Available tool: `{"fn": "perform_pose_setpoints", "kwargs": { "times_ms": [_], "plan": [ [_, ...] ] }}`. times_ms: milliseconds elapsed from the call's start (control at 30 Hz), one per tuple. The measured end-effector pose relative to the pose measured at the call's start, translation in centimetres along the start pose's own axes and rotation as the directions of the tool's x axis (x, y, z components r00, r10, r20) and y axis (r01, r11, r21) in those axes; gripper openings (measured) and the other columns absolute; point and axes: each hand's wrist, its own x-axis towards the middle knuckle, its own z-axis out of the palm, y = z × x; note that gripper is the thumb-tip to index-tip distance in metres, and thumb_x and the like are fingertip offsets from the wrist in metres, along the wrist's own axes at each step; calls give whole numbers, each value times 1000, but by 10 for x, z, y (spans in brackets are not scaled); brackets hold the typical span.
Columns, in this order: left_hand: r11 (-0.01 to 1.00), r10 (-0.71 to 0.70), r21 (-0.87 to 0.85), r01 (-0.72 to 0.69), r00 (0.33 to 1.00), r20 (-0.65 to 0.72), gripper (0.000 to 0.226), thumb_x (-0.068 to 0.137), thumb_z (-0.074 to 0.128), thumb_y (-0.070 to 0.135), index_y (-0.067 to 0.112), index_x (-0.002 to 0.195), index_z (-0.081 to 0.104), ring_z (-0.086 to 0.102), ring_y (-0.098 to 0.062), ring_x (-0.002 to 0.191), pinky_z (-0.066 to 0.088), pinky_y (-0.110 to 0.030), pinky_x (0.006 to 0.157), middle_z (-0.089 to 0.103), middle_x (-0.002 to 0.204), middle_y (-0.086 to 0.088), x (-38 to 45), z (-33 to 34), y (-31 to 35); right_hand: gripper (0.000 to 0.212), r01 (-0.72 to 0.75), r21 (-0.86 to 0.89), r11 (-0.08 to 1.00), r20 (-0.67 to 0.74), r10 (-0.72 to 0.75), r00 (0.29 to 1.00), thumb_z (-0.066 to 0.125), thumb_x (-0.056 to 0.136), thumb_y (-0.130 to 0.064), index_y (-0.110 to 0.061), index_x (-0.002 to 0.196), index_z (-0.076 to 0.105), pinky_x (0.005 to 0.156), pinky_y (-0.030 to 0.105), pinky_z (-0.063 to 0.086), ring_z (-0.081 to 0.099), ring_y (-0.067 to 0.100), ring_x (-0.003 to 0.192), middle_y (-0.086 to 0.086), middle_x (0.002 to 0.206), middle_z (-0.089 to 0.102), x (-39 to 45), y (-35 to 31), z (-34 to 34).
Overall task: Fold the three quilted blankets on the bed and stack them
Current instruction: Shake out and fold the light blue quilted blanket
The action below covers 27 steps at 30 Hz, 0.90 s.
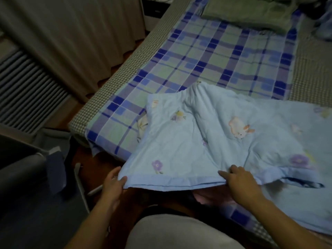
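Light: dim.
Curtain [71, 42]: grey-beige, pleated, hanging at left.
Floor [93, 169]: dark reddish wood.
Chair [27, 169]: grey, lower left.
Bed [143, 56]: small-check cover.

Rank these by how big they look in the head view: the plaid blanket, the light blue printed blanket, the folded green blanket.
1. plaid blanket, spread flat and partly covered.
2. light blue printed blanket: close to it in apparent size, but nearer the camera and cut off at the right edge, so unsure.
3. folded green blanket, clearly smallest, and farthest away.
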Motion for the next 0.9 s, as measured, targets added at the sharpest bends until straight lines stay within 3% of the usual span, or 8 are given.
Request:
{"fn": "perform_pose_setpoints", "kwargs": {
  "times_ms": [267, 367, 433, 500, 567, 667, 767, 900],
  "plan": [
    [945, -318, 34, 325, 887, 334, 44, 88, 68, -3, 7, 128, 51, 65, -35, 100, 57, -39, 74, 60, 124, -21, 62, -33, -4, 44, -330, -69, 942, -123, 320, 939, 86, 45, 2, -8, 87, 75, 56, 43, 42, 51, 37, 58, 17, 71, 55, -11, -58, 35],
    [964, -256, 38, 264, 879, 402, 45, 87, 68, -5, 11, 128, 54, 67, -35, 103, 60, -39, 72, 63, 122, -17, 63, -40, 1, 29, -510, -17, 860, -145, 503, 852, 62, 66, -12, -6, 91, 76, 63, 49, 47, 53, 41, 68, 21, 79, 57, -15, -79, 41],
    [992, -124, 46, 115, 885, 449, 46, 87, 68, -7, 14, 127, 58, 68, -34, 102, 60, -37, 70, 66, 119, -13, 57, -41, 8, 47, -710, 182, 680, -44, 727, 685, 46, 72, -20, -5, 108, 72, 78, 53, 48, 55, 49, 90, 29, 101, 60, -10, -104, 32],
    [999, -40, 37, 25, 859, 510, 41, 88, 65, -9, 14, 122, 62, 68, -34, 101, 60, -35, 68, 69, 114, -12, 46, -39, 15, 51, -862, 425, 276, 177, 909, 378, 53, 84, -23, -4, 131, 56, 95, 54, 43, 48, 51, 114, 32, 131, 49, -2, -128, 25],
    [999, -24, 38, 4, 847, 532, 28, 89, 63, -9, 9, 111, 64, 69, -35, 99, 59, -33, 68, 71, 109, -16, 37, -37, 18, 69, -723, 659, -206, 452, 877, 162, 63, 82, -25, -9, 144, 39, 97, 56, 48, 50, 46, 116, 24, 140, 46, 8, -147, 24],
    [984, -123, -43, 171, 842, 525, 23, 89, 65, -5, 0, 111, 60, 69, -34, 100, 59, -34, 71, 68, 112, -21, 29, -35, 19, 55, -296, 739, -605, 667, 720, 193, 65, 89, -21, -18, 139, 43, 71, 48, 59, 60, 35, 104, 13, 129, 54, 19, -166, 29],
    [951, -168, -139, 275, 842, 513, 35, 89, 66, -5, 2, 122, 55, 68, -33, 104, 60, -35, 74, 65, 119, -20, 27, -37, 18, 31, -157, 739, -656, 674, 714, 189, 60, 94, -12, -18, 124, 53, 60, 36, 57, 66, 31, 97, 11, 115, 63, 21, -167, 26],
    [968, -102, -148, 204, 854, 510, 62, 86, 67, -9, 20, 138, 48, 66, -28, 106, 60, -39, 78, 63, 122, -9, 27, -43, 21, 47, -114, 727, -677, 686, 709, 162, 63, 90, -8, -16, 134, 51, 70, 45, 60, 66, 32, 102, 12, 120, 65, 20, -153, 24]
  ]
}}
